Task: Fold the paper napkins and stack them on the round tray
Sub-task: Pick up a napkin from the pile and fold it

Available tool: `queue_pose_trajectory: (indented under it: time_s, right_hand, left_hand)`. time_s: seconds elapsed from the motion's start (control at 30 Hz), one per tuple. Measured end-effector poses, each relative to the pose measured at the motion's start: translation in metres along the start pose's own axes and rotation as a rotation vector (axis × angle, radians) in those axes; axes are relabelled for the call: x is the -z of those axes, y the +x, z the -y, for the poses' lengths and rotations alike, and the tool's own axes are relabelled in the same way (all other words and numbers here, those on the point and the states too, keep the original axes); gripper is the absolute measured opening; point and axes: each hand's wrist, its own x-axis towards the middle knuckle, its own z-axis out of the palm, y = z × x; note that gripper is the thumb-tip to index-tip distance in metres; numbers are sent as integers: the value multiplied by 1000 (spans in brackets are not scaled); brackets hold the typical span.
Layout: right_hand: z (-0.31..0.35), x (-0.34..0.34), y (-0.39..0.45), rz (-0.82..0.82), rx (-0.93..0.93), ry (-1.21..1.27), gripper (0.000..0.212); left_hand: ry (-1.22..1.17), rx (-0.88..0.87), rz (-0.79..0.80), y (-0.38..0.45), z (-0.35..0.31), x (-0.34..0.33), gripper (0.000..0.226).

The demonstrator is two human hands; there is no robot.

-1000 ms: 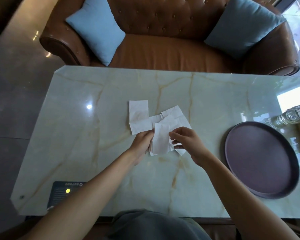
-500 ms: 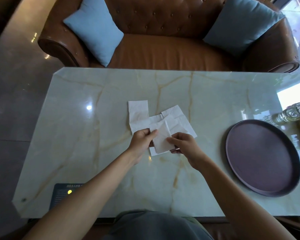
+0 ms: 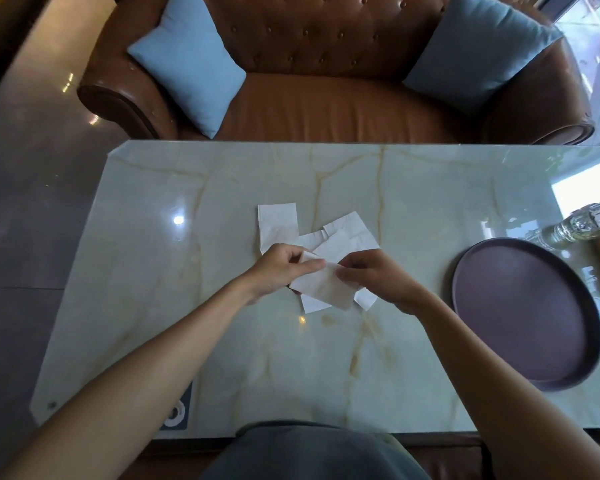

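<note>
Napkin [image 3: 321, 287] is being pinched above the tabletop [image 3: 222, 341] centre, the left hand [image 3: 281, 268] gripping its left edge and the right hand [image 3: 371, 277] its right. Other napkins [image 3: 278, 223] are lying beneath. Round tray [image 3: 520, 317] is sitting bare, well apart rightward.

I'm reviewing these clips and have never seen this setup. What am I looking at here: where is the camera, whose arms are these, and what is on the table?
There is no machine here. The camera sits on a person's head, looking forward and down, so both bare arms reach in from below. The left hand and right hand together pinch one white paper napkin, held above a loose pile of napkins on the marble table. To the right lies a round dark tray with nothing on it. A glass bottle lies beyond the tray. Behind the table is a brown leather sofa with two blue cushions.
</note>
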Motion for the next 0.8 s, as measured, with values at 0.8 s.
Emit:
queue_pose_trajectory:
  time_s: [0.8]
  right_hand:
    - [-11, 6, -16, -105, 27, 204, 19]
  left_hand:
    - [23, -181, -177, 2, 5, 1, 11]
